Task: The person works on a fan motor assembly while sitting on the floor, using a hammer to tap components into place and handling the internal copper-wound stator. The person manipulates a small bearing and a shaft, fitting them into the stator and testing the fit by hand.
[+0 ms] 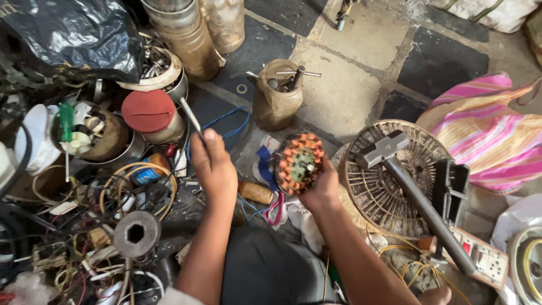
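The right hand (323, 189) is closed around the rim of a small motor stator (299, 164), holding it up with its face turned toward the camera; it sits just above that hand and a little to the right of the left hand (212, 164). The left hand is shut around a thin metal rod (189, 113), probably a slim tool, whose free end points up and away to the left, clear of the stator. As far as the view shows, the tool has not yet met the part, so the work on the stator looks to be at an early or in-between stage: it is already out of any housing and bare, but nothing on it appears loosened or stripped. The stator is a round ring of copper-orange coils set around a greenish core with a pale spot at its centre, and the windings look intact and evenly spaced. To the right of the right hand a sledge hammer (406, 186) lies across a round wire fan guard (372, 192). Just beyond the left hand stands a jar with a red lid (148, 111), and farther up between the hands a brown container of tools (276, 96). Below the left hand a tangle of wires (130, 186) covers the floor.
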